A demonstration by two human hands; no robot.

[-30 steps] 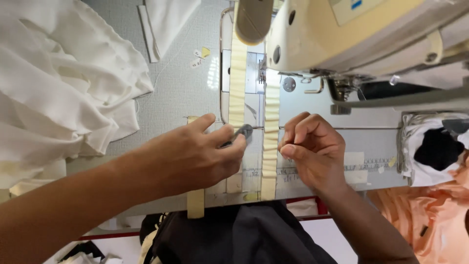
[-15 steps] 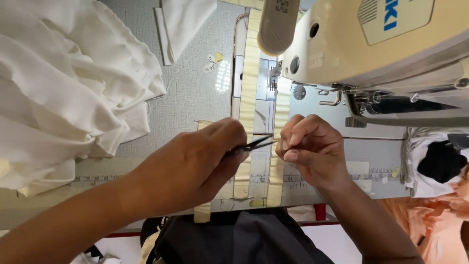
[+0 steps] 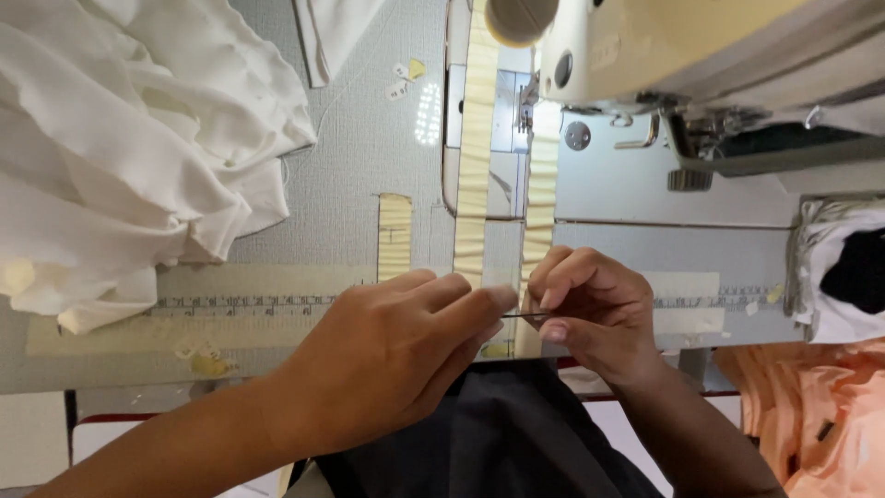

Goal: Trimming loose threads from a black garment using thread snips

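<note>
- Thin dark metal tweezers (image 3: 527, 316): slender, pointed, lying level between both hands just above near edge of grey sewing table (image 3: 359, 175); mostly hidden by fingers.
- Left hand (image 3: 392, 355): fingers pressed together, curled over and pinching tweezers, index fingertip extended toward right hand.
- Right hand (image 3: 590, 309): fingers bunched, thumb and forefinger pinching at tweezer tip and edge of cream ruffled fabric strip (image 3: 537, 198); whatever sat in the pinch too small to tell.
- Counted: two long cream pleated strips, second cream ruffled strip (image 3: 477, 138) parallel and just beside first, both running under cream-coloured metal sewing machine (image 3: 664, 41); one short cream strip piece (image 3: 395, 235) lying apart to left.
- Textures: strips finely gathered, ribbed; table surface matt, woven-looking; printed paper measuring tape (image 3: 249, 302) stuck flat along near edge.
- One pile of loose white cloth (image 3: 120, 148), soft, crumpled, at left; folded peach cloth (image 3: 811, 406) at lower right.
</note>
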